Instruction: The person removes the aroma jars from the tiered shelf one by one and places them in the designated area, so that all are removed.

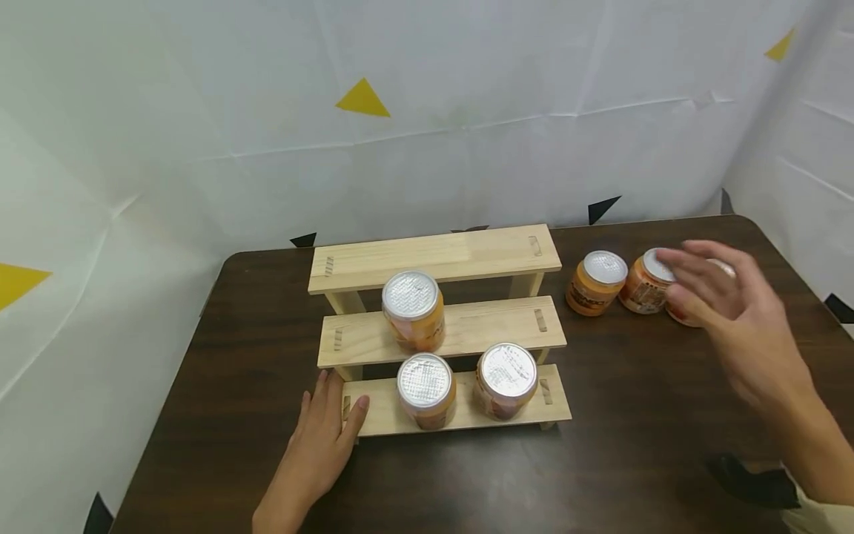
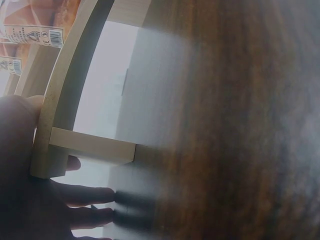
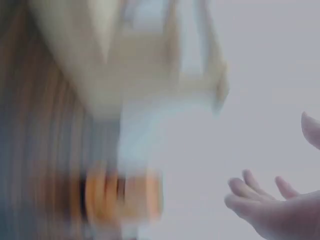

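Note:
A three-step wooden rack [image 1: 497,326] stands on the dark table. On its middle step is an orange jar with a silver lid [image 1: 415,311]; two similar jars [image 1: 427,393] [image 1: 505,382] stand on the lowest step. My left hand [image 1: 320,437] rests against the rack's left end, thumb on the lowest board and other fingers extended beside it. At the right, my right hand [image 1: 747,319] hovers with spread, slightly bent fingers and nothing held. Close to it stand more jars [image 1: 596,283] [image 1: 646,282], and a third [image 1: 680,315] is partly hidden behind the hand.
The rack's top board [image 1: 434,256] bears no jar. White sheeting [image 1: 467,170] with yellow and black triangles surrounds the back and sides of the table [image 1: 247,356]. In the right wrist view, the rack [image 3: 150,65] and an orange jar [image 3: 122,197] are blurred.

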The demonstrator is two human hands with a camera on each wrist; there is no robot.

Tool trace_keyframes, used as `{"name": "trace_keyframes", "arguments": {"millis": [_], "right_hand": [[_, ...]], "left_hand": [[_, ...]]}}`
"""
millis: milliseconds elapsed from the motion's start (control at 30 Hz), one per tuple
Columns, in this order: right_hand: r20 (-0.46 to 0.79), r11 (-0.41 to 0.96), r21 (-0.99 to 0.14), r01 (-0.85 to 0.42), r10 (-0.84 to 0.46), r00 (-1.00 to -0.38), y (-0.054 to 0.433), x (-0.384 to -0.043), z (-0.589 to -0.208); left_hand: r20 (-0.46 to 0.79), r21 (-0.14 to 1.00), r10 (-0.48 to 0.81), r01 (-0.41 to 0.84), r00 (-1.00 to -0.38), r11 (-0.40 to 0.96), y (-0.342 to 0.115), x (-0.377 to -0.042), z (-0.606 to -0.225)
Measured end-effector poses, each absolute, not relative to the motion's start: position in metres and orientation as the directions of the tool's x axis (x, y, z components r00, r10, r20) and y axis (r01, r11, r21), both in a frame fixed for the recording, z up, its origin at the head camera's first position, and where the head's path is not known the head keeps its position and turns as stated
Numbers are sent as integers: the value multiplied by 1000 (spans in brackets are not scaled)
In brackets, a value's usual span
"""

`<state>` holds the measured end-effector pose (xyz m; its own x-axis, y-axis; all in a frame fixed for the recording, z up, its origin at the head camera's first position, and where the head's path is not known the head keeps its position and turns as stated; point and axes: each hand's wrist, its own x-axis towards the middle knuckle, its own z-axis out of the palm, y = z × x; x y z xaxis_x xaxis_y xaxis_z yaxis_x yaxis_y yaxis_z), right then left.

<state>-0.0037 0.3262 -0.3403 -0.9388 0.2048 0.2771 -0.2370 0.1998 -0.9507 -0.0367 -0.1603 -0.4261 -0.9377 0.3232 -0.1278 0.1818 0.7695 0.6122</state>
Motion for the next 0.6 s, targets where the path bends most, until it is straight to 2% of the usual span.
{"name": "trace_keyframes", "arguments": {"millis": [67, 100, 200, 367, 600], "right_hand": [[233, 40, -972, -232, 50, -971, 308, 1, -335], [205, 16, -979, -205, -14, -979, 301, 4, -333], [152, 108, -981, -164, -114, -982, 282, 6, -328], [90, 185, -974, -127, -199, -976, 265, 1, -324], [54, 185, -977, -106, -270, -961, 245, -13, -318]], "left_hand": [[-125, 610, 320, 181, -939, 772, -161, -37, -426], [-125, 609, 317, 180, -940, 772, -162, -37, -427], [-129, 607, 319, 179, -939, 774, -161, -38, -427], [-138, 605, 318, 174, -938, 777, -162, -38, -426], [-145, 604, 313, 167, -939, 779, -162, -38, -426]]}}
